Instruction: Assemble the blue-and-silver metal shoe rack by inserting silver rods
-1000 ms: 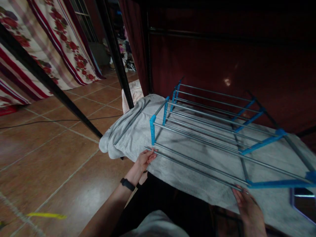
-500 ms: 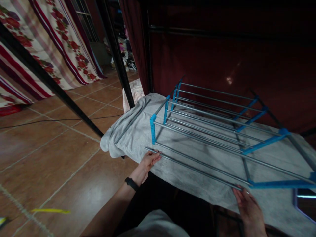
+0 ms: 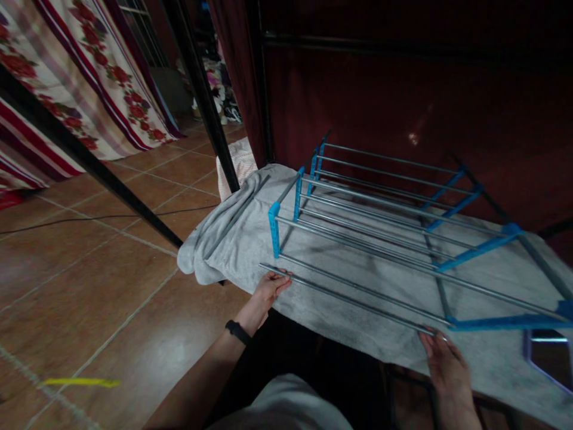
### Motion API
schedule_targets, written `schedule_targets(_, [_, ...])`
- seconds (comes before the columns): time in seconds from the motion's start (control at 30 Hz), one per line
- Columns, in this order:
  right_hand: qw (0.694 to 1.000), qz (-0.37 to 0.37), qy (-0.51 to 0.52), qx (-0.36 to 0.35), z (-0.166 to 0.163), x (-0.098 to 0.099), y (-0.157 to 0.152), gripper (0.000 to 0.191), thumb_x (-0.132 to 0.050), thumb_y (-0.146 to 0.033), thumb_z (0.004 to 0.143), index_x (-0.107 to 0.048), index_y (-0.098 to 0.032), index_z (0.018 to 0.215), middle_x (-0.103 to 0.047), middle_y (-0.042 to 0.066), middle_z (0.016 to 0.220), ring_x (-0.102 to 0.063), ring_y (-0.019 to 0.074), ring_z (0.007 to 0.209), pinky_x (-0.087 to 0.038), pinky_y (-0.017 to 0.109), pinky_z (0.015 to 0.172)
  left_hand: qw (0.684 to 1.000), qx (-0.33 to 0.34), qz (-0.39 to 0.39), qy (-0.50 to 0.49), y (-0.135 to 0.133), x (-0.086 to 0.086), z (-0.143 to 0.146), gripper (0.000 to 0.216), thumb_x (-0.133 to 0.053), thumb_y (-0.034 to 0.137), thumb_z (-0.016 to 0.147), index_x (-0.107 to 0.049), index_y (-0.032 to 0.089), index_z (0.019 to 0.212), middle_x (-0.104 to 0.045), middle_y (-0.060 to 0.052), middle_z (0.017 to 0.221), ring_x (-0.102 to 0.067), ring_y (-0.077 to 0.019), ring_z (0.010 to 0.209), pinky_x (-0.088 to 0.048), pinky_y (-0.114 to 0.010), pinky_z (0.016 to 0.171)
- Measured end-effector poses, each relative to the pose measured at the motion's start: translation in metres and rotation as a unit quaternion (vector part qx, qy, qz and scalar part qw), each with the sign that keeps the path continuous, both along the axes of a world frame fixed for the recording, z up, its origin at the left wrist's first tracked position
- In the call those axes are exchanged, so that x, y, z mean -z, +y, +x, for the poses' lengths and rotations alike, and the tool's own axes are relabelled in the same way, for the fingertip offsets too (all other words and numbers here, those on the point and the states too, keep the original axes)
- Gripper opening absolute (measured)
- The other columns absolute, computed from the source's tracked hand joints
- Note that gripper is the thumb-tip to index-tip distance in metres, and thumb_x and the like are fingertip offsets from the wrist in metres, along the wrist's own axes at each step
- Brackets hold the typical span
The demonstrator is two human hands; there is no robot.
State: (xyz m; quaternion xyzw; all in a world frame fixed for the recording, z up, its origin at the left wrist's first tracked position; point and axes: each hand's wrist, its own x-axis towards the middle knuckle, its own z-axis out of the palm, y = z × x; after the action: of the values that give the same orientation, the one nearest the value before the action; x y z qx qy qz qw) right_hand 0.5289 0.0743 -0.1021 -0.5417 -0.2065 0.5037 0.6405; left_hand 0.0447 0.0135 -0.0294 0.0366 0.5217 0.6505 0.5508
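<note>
A loose grey metal rod (image 3: 353,303) runs between my two hands at the front of the blanket-covered surface. My left hand (image 3: 271,286), with a dark band on its wrist, pinches the rod near its left end. Close to the rod's right end, my right hand (image 3: 445,361) holds it between thumb and fingers. Just behind the rod stands a rack (image 3: 371,243) of grey metal bars joined by blue plastic side pieces. Its nearest low bar (image 3: 358,286) lies almost parallel to the rod, a small gap apart.
A grey blanket (image 3: 233,239) covers the surface and bunches up at its left end. Black metal posts (image 3: 201,95) rise at the left. At the right edge lies a dark flat device (image 3: 550,358). A yellow strip (image 3: 83,382) is on the tiled floor (image 3: 134,322).
The view has shifted slightly, so the rack and blanket sit a little higher and further left. Both hands keep their hold on the rod, which stays in front of the rack.
</note>
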Motion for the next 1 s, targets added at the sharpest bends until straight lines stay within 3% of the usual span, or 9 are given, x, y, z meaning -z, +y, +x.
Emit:
schedule_targets(0.23, [0.999,0.008,0.006,0.032,-0.004,-0.003,-0.002,0.036,-0.091,-0.024,0.053,-0.062,-0.019,0.074,-0.071,-0.002,0.081,-0.069,0.0146,0.08,-0.059,0.038,0.089,1.0,-0.01,-0.005,0.002,0.0,0.001,0.001,0.025,-0.077,-0.007,0.068,-0.065,0.012,0.079,-0.07,-0.004,0.075,-0.071,-0.0133,0.068,-0.061,-0.026,0.078])
schedule_targets(0.5, [1.0,0.01,-0.009,0.013,-0.009,-0.005,0.0,0.034,-0.09,-0.03,0.055,-0.065,-0.02,0.077,-0.072,-0.002,0.082,-0.07,0.0151,0.082,-0.059,0.038,0.09,1.0,0.01,-0.008,0.004,0.001,-0.005,0.0,0.025,-0.073,-0.008,0.071,-0.066,0.012,0.084,-0.071,-0.003,0.076,-0.071,-0.0122,0.07,-0.061,-0.024,0.078])
schedule_targets(1.0, [0.999,0.009,0.04,0.021,-0.033,-0.032,-0.001,0.032,-0.087,-0.031,0.063,-0.064,-0.022,0.084,-0.073,0.001,0.087,-0.07,0.0153,0.084,-0.06,0.03,0.084,0.997,0.015,-0.074,0.019,0.013,-0.009,-0.006,0.022,-0.061,-0.004,0.084,-0.063,0.012,0.068,-0.072,-0.003,0.073,-0.074,-0.014,0.07,-0.062,-0.026,0.079])
